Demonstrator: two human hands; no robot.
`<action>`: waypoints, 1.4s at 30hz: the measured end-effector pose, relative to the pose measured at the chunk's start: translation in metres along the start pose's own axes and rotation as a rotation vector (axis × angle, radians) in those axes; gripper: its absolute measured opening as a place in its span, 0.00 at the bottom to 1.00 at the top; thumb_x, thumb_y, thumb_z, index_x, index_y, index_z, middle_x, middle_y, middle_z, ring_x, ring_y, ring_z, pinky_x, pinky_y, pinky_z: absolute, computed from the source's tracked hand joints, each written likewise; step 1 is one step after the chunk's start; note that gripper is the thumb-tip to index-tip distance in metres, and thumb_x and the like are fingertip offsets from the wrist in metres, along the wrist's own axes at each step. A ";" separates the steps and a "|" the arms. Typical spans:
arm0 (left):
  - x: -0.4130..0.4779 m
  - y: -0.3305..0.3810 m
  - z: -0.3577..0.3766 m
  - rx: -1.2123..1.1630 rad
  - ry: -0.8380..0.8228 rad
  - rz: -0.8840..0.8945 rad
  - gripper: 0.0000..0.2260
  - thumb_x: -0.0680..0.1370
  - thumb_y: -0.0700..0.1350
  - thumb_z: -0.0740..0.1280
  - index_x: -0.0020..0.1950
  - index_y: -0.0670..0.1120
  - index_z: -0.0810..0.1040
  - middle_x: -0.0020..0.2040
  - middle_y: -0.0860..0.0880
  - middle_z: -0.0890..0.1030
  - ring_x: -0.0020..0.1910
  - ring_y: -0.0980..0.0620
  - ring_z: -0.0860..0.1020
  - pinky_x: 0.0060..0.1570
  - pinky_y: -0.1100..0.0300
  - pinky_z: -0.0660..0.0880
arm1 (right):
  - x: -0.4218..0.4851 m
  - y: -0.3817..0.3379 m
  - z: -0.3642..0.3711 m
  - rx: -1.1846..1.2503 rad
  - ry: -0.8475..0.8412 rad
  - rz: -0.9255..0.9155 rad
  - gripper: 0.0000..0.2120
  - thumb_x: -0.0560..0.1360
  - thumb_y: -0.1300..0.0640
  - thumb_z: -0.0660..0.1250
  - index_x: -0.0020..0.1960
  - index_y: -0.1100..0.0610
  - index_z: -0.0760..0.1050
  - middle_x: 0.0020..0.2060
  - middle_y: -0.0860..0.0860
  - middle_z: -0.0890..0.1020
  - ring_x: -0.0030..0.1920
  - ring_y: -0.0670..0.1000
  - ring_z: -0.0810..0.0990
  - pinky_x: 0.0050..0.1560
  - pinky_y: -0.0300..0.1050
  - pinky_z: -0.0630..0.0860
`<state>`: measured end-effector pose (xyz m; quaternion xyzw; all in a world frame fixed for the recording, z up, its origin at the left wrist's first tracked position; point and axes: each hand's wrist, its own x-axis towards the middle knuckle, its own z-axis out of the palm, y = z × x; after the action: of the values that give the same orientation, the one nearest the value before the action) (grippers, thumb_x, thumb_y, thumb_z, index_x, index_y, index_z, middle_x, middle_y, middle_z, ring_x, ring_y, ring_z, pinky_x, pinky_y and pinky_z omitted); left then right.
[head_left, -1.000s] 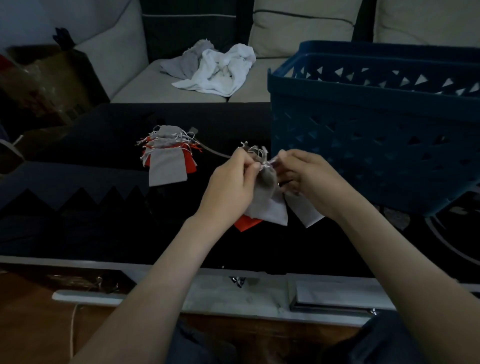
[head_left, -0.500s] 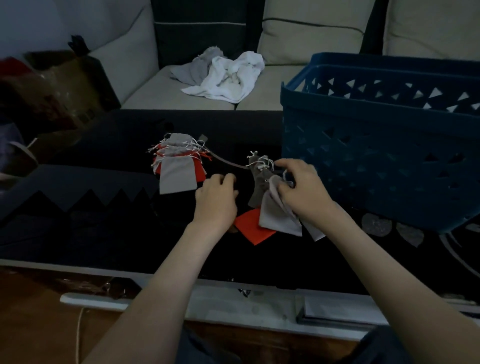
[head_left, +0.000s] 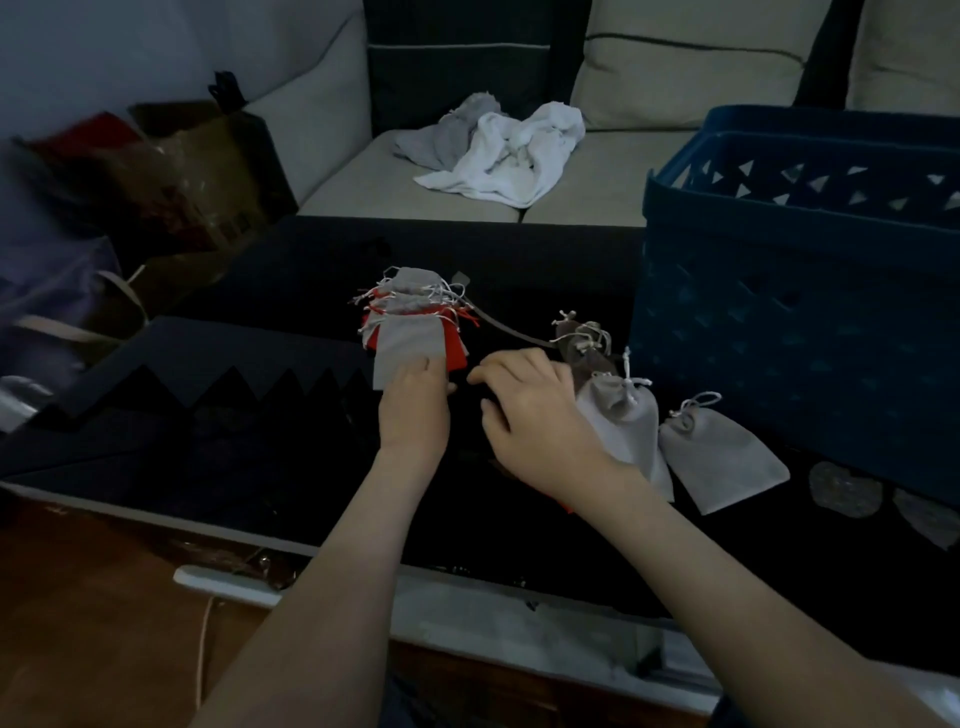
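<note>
No readable text anywhere
Too dim, tbh: the blue basket (head_left: 779, 338), grey drawstring pouches (head_left: 722, 457) and brown box (head_left: 208, 171) show no lettering I can make out.

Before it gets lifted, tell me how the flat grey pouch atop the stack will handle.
The grey pouch lies flat and thin, so it probably flops and weighs little. Its matte cloth likely will not slip. Tangled drawstrings in the stack might drag neighbouring pouches.
</note>
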<state>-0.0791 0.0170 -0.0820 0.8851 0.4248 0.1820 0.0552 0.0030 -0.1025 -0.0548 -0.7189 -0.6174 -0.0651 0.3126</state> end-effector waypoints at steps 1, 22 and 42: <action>0.000 -0.001 0.001 0.013 0.011 0.015 0.06 0.80 0.38 0.59 0.54 0.40 0.74 0.53 0.42 0.76 0.53 0.45 0.74 0.44 0.56 0.69 | 0.000 0.000 0.002 0.038 -0.031 0.008 0.14 0.71 0.61 0.62 0.56 0.59 0.77 0.54 0.53 0.79 0.55 0.56 0.73 0.51 0.43 0.59; -0.026 0.056 -0.062 -0.286 0.262 0.374 0.07 0.80 0.42 0.59 0.44 0.43 0.72 0.39 0.48 0.76 0.39 0.50 0.73 0.37 0.61 0.65 | 0.020 0.007 -0.026 1.594 0.006 0.876 0.14 0.80 0.51 0.59 0.53 0.62 0.76 0.43 0.57 0.82 0.43 0.51 0.83 0.41 0.42 0.80; -0.022 0.124 -0.073 -0.916 -0.495 -0.397 0.29 0.80 0.64 0.48 0.45 0.45 0.79 0.45 0.46 0.80 0.44 0.49 0.77 0.50 0.55 0.74 | -0.049 0.045 -0.111 1.419 0.160 0.800 0.18 0.78 0.68 0.58 0.63 0.51 0.72 0.51 0.53 0.81 0.45 0.52 0.84 0.41 0.46 0.80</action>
<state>-0.0281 -0.0821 0.0111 0.6899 0.4353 0.1208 0.5656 0.0662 -0.2048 -0.0063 -0.5089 -0.1845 0.4067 0.7359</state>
